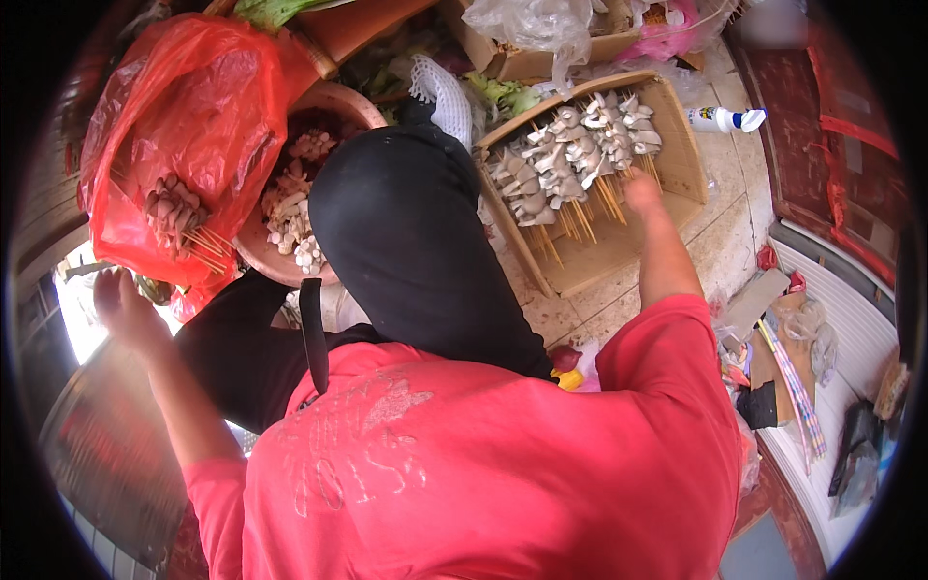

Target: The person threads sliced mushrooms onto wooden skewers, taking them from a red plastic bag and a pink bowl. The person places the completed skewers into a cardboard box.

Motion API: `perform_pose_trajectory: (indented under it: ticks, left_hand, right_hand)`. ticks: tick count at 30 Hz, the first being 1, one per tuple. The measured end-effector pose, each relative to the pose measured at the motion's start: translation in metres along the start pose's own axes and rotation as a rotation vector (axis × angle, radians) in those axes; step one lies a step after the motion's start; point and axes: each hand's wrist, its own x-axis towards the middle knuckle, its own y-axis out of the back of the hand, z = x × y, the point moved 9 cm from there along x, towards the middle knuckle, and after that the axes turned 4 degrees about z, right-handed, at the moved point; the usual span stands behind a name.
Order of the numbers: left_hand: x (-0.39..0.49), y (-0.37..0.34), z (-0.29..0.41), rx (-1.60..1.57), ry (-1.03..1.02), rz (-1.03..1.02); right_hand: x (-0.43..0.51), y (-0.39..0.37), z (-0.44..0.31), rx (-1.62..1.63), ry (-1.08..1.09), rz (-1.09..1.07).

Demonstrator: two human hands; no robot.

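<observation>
My right hand [641, 191] reaches into a cardboard box [605, 264] at the right, its fingers closed around the stick end of a mushroom skewer. Several skewers of grey oyster mushrooms [569, 148] lie side by side in that box, their bare wooden sticks pointing towards me. My left hand [130, 308] is blurred, in the air just below a red plastic bag [210, 94]; I see nothing in it, and its fingers are unclear. On the bag rests another bunch of mushroom skewers [175, 210]. Loose mushrooms [290, 210] fill part of a pink basin [250, 243], partly hidden by my knee.
A white bottle with a blue cap [725, 119] lies beside the box on the tiled floor [739, 174]. Clear plastic bags [536, 29] and white foam netting [441, 98] are at the top. Card and wrapping scraps [768, 341] lie at the right. A red onion [564, 358] sits near my leg.
</observation>
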Motion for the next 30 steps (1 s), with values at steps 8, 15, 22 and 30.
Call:
perform_pose_trajectory:
  ticks: [8, 15, 22, 30]
  left_hand:
    - [-0.038, -0.121, 0.045, 0.484, -0.523, -0.626]
    - [-0.024, -0.141, -0.016, 0.358, -0.593, -0.819]
    - [-0.023, -0.136, 0.003, 0.678, -0.237, -0.891]
    - [-0.022, -0.129, 0.011, 0.553, -0.267, -0.927]
  right_hand:
    - [-0.006, -0.008, 0.01, 0.65, -0.123, -0.131]
    - [-0.042, 0.064, -0.008, 0.826, 0.036, 0.004]
    - [-0.122, 0.138, -0.1, 0.708, 0.072, -0.008]
    - [-0.232, 0.19, -0.348, 0.555, 0.517, -0.153]
